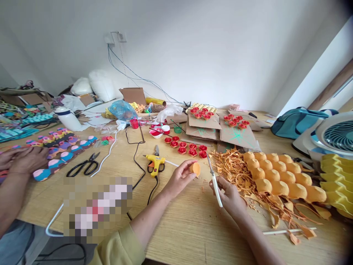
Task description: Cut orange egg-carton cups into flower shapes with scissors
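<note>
My left hand (pixel 183 176) pinches a small orange egg-carton cup (pixel 195 169) between thumb and fingers, above the table. In my right hand (pixel 226 191) is a white-handled cutting tool (pixel 216 187), its slim metal blade pointing up and away. It is seen nearly edge-on, so I cannot tell whether it is a knife or scissors. The blade is a short way right of the cup, apart from it. Beyond my hands lie several red paper-pulp roses (pixel 192 146). Orange trimmings (pixel 234 170) are heaped beside my right hand, next to an orange egg tray (pixel 280 176).
A yellow glue gun (pixel 156 163) lies left of my hands, with its black cable trailing. Black scissors (pixel 84 165) rest farther left, near another person's hands (pixel 29 160) and painted egg-tray strips (pixel 66 157). Cardboard pieces (pixel 204 132) bear more roses. A fan (pixel 335 134) stands right.
</note>
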